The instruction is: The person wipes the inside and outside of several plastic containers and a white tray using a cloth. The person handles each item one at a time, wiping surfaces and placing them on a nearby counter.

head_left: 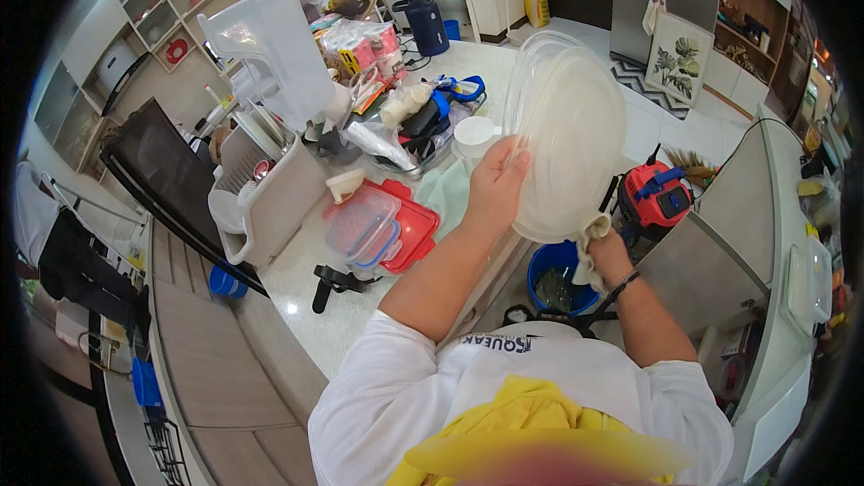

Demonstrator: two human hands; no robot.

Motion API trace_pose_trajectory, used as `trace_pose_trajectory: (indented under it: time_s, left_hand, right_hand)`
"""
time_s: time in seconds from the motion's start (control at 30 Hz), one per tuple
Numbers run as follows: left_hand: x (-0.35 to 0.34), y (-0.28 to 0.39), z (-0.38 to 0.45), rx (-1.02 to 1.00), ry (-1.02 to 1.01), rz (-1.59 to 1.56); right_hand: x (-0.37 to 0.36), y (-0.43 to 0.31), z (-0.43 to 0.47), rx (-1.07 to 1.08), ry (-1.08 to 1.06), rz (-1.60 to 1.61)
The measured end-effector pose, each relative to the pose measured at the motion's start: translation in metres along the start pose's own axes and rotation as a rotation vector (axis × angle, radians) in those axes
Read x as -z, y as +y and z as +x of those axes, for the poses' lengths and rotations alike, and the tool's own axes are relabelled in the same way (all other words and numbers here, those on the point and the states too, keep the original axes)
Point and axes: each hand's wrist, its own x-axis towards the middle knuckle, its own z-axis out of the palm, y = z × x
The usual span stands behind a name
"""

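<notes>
My left hand (499, 179) grips the near edge of a round, clear plastic lid or shallow container (574, 142), held upright above the counter's edge. It looks like more than one nested piece, but I cannot tell for sure. In my right hand (609, 258) is a bunched cream cloth (592, 250), at the lower rim of the plastic piece. Beneath that hand, on the floor, stands a blue bucket (540, 263) with murky contents. A white cup-like container (474, 133) and a pale green cloth (442, 190) lie on the counter beyond my left wrist.
Red lids (415, 226) and a clear lid (364, 223) lie on the counter (297, 290) beside a dish rack (270, 216). Mixed packages (364, 47) crowd its far end. A red vacuum (655, 192) stands on the floor at right. Two other people are in the background.
</notes>
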Motion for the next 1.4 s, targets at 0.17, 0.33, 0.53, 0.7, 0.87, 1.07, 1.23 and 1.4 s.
trace_pose_trajectory:
  time_s: [0.17, 0.33, 0.53, 0.7, 0.87, 1.07, 1.23, 1.4]
  left_hand:
    - [-0.013, -0.027, -0.001, -0.047, 0.071, 0.181]
    - [-0.018, -0.029, -0.011, -0.14, -0.072, 0.305]
    - [-0.022, -0.02, -0.039, 0.02, -0.197, 0.051]
    - [-0.015, -0.014, -0.045, 0.246, -0.312, -0.099]
    - [-0.002, -0.012, -0.019, 0.302, -0.124, -0.244]
    - [0.005, -0.004, -0.017, 0.318, -0.193, -0.144]
    - [0.004, 0.007, -0.024, 0.253, -0.222, -0.151]
    - [0.011, 0.014, -0.015, 0.099, -0.167, -0.18]
  right_hand:
    - [-0.017, -0.071, -0.036, 0.21, -0.203, 0.041]
    - [-0.014, -0.118, -0.043, 0.409, -0.172, 0.124]
    - [-0.002, -0.117, 0.016, 0.71, 0.356, -0.011]
    - [0.047, -0.141, 0.07, 0.583, 0.638, -0.418]
    - [-0.008, -0.127, -0.006, 0.764, 0.219, -0.181]
    - [0.014, -0.117, 0.017, 1.146, 0.236, -0.664]
    - [0.064, -0.112, 0.072, 0.762, 0.53, -0.62]
    - [0.044, -0.06, 0.058, 0.442, 0.447, -0.358]
